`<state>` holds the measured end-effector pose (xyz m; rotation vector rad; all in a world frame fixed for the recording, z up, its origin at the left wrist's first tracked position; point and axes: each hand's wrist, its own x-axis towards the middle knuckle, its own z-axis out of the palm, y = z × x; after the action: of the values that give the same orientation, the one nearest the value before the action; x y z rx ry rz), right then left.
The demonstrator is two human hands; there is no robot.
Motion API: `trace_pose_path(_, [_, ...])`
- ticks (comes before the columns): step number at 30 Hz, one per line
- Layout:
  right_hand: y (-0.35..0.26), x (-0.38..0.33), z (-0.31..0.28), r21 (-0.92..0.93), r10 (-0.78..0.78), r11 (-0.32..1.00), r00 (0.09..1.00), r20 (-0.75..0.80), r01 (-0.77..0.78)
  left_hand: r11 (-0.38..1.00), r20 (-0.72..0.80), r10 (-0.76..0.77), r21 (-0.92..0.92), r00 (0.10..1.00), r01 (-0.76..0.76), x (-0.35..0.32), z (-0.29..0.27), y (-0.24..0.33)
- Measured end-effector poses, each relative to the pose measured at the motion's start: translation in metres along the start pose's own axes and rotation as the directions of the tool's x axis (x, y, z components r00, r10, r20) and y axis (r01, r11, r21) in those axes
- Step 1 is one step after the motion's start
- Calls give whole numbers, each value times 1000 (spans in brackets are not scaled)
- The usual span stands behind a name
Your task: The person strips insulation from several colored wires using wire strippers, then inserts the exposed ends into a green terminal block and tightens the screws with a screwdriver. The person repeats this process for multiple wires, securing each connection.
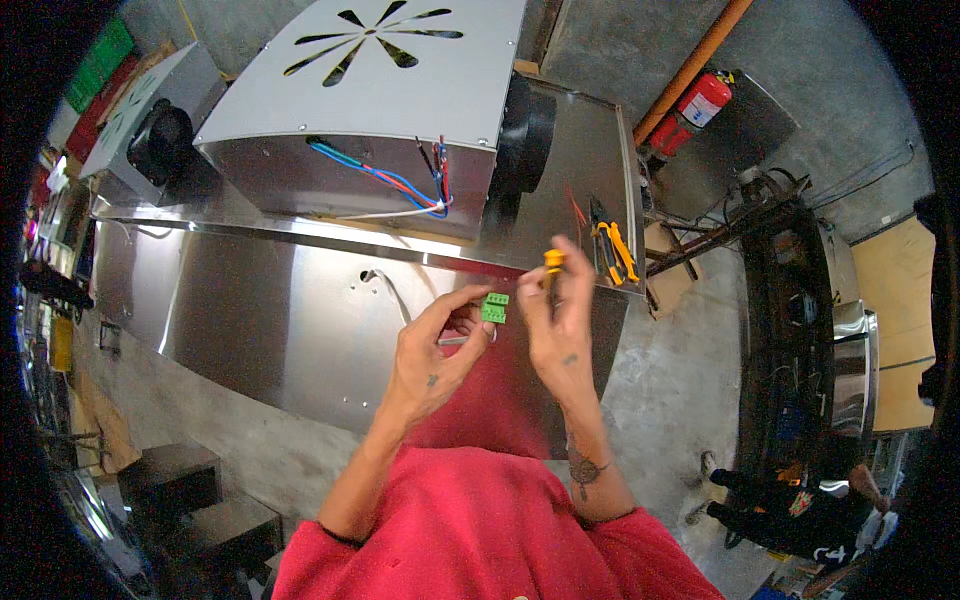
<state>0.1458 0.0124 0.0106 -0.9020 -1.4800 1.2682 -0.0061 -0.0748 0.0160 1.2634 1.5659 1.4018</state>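
My left hand [432, 348] pinches a green screw terminal block [495, 307] between thumb and fingers, its row of openings showing. A small screwdriver [553, 262] with a yellow handle is in my right hand [562, 325], just right of the block and apart from it. The right fingers are blurred and the tool's tip cannot be made out. A pale cable [392, 290] comes out of a hole in the steel panel [245, 320] and runs toward my left hand. Beyond my hands, loose blue, red, black and white wires [400, 190] hang from a metal box.
The white-topped metal box [420, 75] with petal-shaped slots stands ahead on the steel bench. Pliers [622, 252] with yellow-and-black handles lie at the right, beside thin red wires [576, 207]. Further off are a red fire extinguisher [700, 100] and a second vented box [150, 130].
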Motion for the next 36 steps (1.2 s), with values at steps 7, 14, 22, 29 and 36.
trace_pose_path(7, [20, -10, 23, 232, 213, 947, 975, 65, -222, 999, 39, -20, 52, 999, 18, -3, -9, -6])
trace_pose_path(14, [27, -15, 24, 155, 137, 980, 990, -46, -129, 996, 39, -90, 5, 995, 90, -4, 3, -8])
trace_pose_path(22, [62, 29, -24, -497, -79, 862, 995, 52, 95, 957, 139, -182, 252, 974, 143, -2, -1, -40])
trace_pose_path(29, [89, 89, -31, -779, -256, 582, 962, 97, 233, 885, 228, -65, 462, 971, -49, -19, 8, -88])
trace_pose_path(36, [71, 77, -28, -785, -377, 553, 924, 62, 279, 901, -160, 196, 419, 968, -113, -2, -35, -14])
